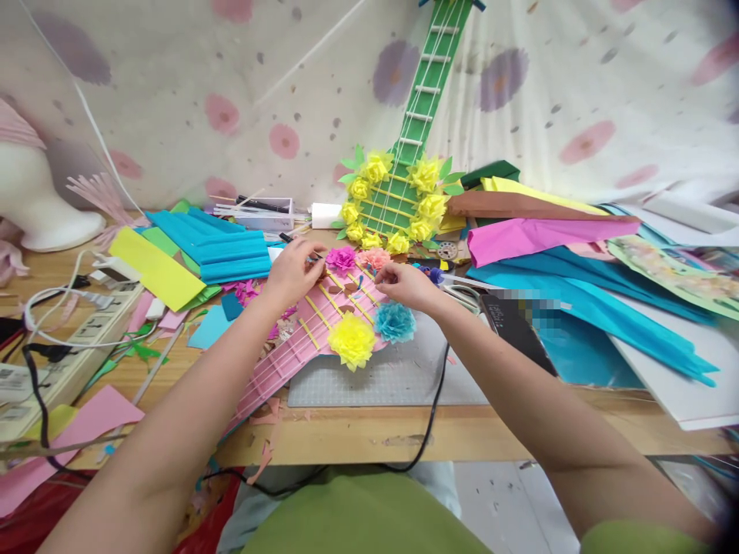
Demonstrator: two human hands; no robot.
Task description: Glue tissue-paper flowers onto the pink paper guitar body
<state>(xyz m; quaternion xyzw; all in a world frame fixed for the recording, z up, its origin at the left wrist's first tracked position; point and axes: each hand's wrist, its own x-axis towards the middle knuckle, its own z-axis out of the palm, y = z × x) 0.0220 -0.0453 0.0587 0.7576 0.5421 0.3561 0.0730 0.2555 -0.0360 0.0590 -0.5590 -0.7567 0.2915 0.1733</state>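
Observation:
A pink paper guitar (277, 368) lies slanted over a grey cutting mat, its neck toward the lower left. Magenta (341, 260), salmon (374, 259), blue (396, 322) and yellow (352, 340) paper flowers sit around its body, with yellow strips across the strings. Over the upper left of the body, my left hand (297, 269) has its fingers pinched together at a small dark piece too small to name. My right hand (407, 285) is above the right edge, just over the blue flower, thumb and fingertips together; what it holds, if anything, cannot be made out.
A green paper guitar (398, 181) with yellow flowers leans on the curtain behind. Folded blue paper (216, 246) and a power strip (69, 354) lie left. Pink paper (548, 235) and a black box (513, 331) lie right. A black cable (437, 400) crosses the mat.

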